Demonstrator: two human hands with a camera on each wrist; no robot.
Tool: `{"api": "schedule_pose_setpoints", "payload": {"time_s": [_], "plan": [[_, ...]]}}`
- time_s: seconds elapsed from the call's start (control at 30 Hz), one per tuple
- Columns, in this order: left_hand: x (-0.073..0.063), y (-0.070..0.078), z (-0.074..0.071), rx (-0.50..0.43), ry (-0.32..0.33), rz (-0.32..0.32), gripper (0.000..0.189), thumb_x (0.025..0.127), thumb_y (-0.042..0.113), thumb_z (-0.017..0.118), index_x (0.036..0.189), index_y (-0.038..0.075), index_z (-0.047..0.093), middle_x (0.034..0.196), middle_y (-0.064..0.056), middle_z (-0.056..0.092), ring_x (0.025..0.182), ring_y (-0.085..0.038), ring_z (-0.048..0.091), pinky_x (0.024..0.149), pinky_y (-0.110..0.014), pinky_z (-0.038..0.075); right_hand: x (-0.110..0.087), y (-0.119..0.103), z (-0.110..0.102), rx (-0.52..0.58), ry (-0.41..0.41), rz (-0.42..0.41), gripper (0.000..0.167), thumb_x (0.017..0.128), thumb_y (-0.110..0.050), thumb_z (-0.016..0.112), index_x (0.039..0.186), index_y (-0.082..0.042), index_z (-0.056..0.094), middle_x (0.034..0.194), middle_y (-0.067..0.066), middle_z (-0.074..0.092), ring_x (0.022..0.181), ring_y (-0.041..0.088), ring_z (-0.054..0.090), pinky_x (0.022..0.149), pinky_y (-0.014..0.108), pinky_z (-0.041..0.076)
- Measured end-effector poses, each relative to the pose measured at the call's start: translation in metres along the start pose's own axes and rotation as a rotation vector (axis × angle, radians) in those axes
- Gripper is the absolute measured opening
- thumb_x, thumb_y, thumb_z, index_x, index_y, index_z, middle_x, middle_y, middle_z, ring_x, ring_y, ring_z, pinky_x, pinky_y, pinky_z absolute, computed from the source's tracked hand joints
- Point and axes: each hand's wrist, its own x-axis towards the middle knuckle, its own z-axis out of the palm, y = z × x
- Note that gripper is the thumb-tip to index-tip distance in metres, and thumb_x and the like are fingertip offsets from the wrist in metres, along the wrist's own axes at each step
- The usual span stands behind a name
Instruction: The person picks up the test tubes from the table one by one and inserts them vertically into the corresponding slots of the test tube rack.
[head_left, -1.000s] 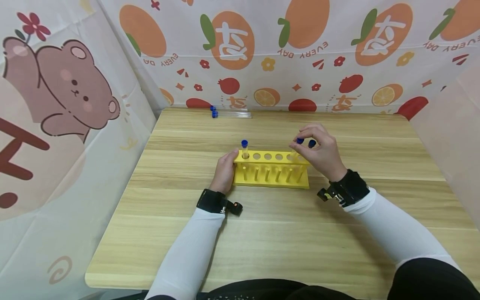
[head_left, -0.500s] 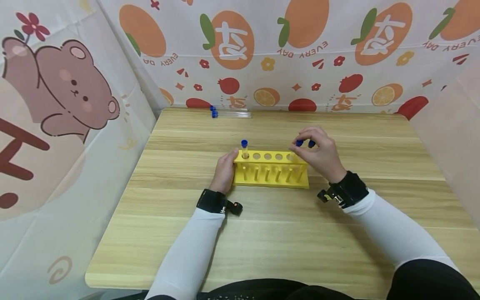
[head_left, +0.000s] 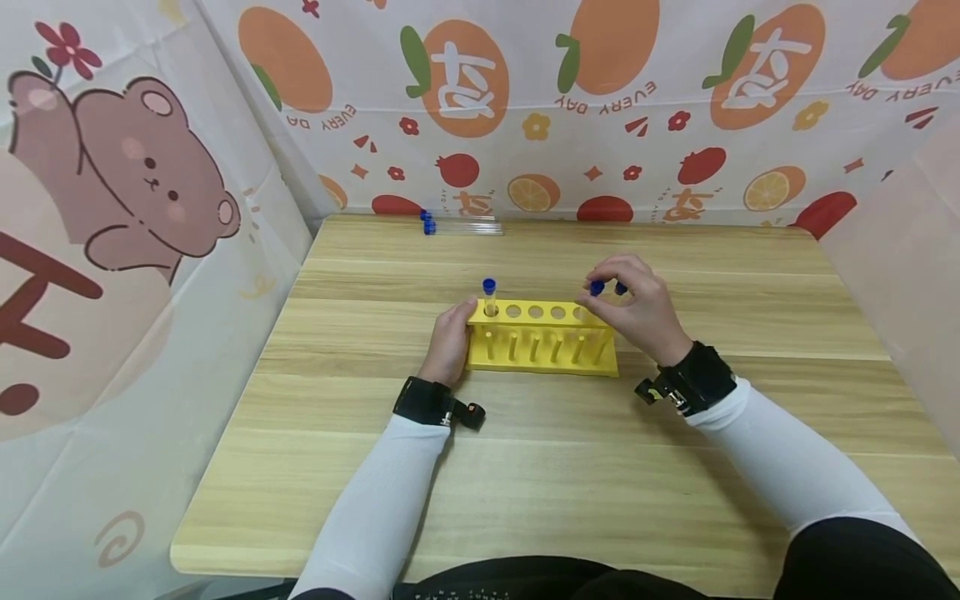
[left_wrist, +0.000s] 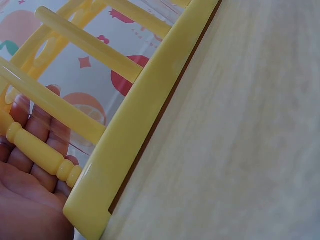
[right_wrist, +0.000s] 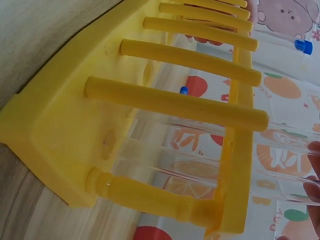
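A yellow test tube rack [head_left: 543, 363] stands upright on the table. At its left end my left hand [head_left: 447, 342] holds it, fingers curled around the end post [left_wrist: 40, 152] in the left wrist view. One blue-capped test tube [head_left: 490, 298] stands in the leftmost hole. Over the right end, my right hand [head_left: 636, 304] pinches a blue-capped test tube [head_left: 597, 287] near its cap. A second blue cap [head_left: 621, 288] shows just behind the fingers. In the right wrist view, two clear tubes [right_wrist: 200, 170] pass through the rack's end holes; fingertips [right_wrist: 312, 190] touch at the right edge.
Several blue-capped test tubes [head_left: 465, 225] lie flat at the back of the wooden table [head_left: 540, 467]. A patterned curtain [head_left: 540, 167] hangs right behind the table's far edge, and another cloth [head_left: 247, 350] hangs along the left side.
The right hand and the pinched tube's cap have shifted slightly down and left. The left hand and the rack have kept their places.
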Motion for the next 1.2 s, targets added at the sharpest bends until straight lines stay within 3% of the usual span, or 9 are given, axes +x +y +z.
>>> {"api": "schedule_pose_setpoints", "payload": {"time_s": [0.3,0.47,0.6,0.73,0.87,0.97,1.1,1.2], "plan": [[-0.001,0.001,0.001,-0.007,0.001,0.002,0.047,0.103,0.04,0.045,0.122,0.0,0.062,0.116,-0.006,0.059,0.11,-0.015,0.054,0.099,-0.03,0.044,0.0,0.0,0.0,-0.004,-0.019,0.01,0.033,0.068,0.003,0.087,0.096,-0.001,0.07,0.098,0.012,0.068,0.098,0.022,0.055,0.073,0.025,0.037],[-0.001,0.001,0.001,-0.008,-0.002,0.003,0.048,0.103,0.04,0.045,0.123,0.0,0.061,0.118,-0.007,0.059,0.112,-0.016,0.054,0.1,-0.031,0.043,0.005,-0.019,-0.003,-0.004,-0.01,0.015,0.035,0.068,0.008,0.084,0.098,0.003,0.067,0.098,0.015,0.068,0.097,0.024,0.056,0.074,0.024,0.038],[-0.001,0.001,0.0,-0.003,0.001,-0.001,0.048,0.103,0.04,0.045,0.124,0.0,0.061,0.121,-0.008,0.059,0.114,-0.016,0.054,0.103,-0.032,0.042,0.008,-0.032,-0.007,0.004,-0.011,0.043,0.045,0.069,0.01,0.083,0.109,0.005,0.062,0.103,0.018,0.067,0.102,0.027,0.059,0.093,0.021,0.041],[-0.001,0.001,0.0,-0.001,0.001,0.001,0.048,0.103,0.04,0.045,0.124,0.001,0.062,0.122,-0.008,0.059,0.116,-0.016,0.053,0.106,-0.033,0.041,0.004,-0.025,-0.01,0.076,-0.028,0.149,0.066,0.071,0.01,0.081,0.129,0.001,0.052,0.116,0.02,0.064,0.116,0.021,0.058,0.111,0.035,0.038],[-0.001,0.001,0.0,0.004,0.0,0.004,0.048,0.103,0.041,0.045,0.124,0.001,0.062,0.122,-0.008,0.059,0.116,-0.016,0.053,0.105,-0.033,0.041,-0.004,-0.006,-0.012,0.188,-0.071,0.291,0.089,0.073,0.009,0.081,0.147,-0.011,0.037,0.131,0.02,0.057,0.127,0.018,0.051,0.113,0.049,0.033],[0.0,0.001,0.0,0.01,-0.001,0.0,0.048,0.103,0.041,0.045,0.124,0.001,0.061,0.122,-0.008,0.059,0.115,-0.016,0.053,0.104,-0.033,0.042,-0.01,0.005,-0.013,0.247,-0.128,0.391,0.102,0.074,0.003,0.082,0.155,-0.023,0.025,0.14,0.017,0.051,0.136,0.022,0.043,0.117,0.052,0.027],[0.0,0.0,0.0,0.015,-0.001,0.007,0.048,0.103,0.041,0.044,0.124,0.0,0.061,0.121,-0.009,0.059,0.114,-0.017,0.053,0.104,-0.033,0.042,-0.016,0.013,-0.014,0.219,-0.236,0.529,0.103,0.078,-0.019,0.085,0.155,-0.035,0.019,0.15,0.007,0.045,0.144,0.027,0.032,0.118,0.058,0.02],[0.001,0.0,0.001,0.016,0.004,0.016,0.047,0.104,0.04,0.044,0.123,0.0,0.062,0.12,-0.009,0.059,0.114,-0.017,0.054,0.103,-0.033,0.042,-0.02,0.017,-0.012,0.178,-0.318,0.61,0.099,0.078,-0.032,0.084,0.155,-0.036,0.022,0.154,0.002,0.04,0.145,0.028,0.03,0.117,0.061,0.02]]}}
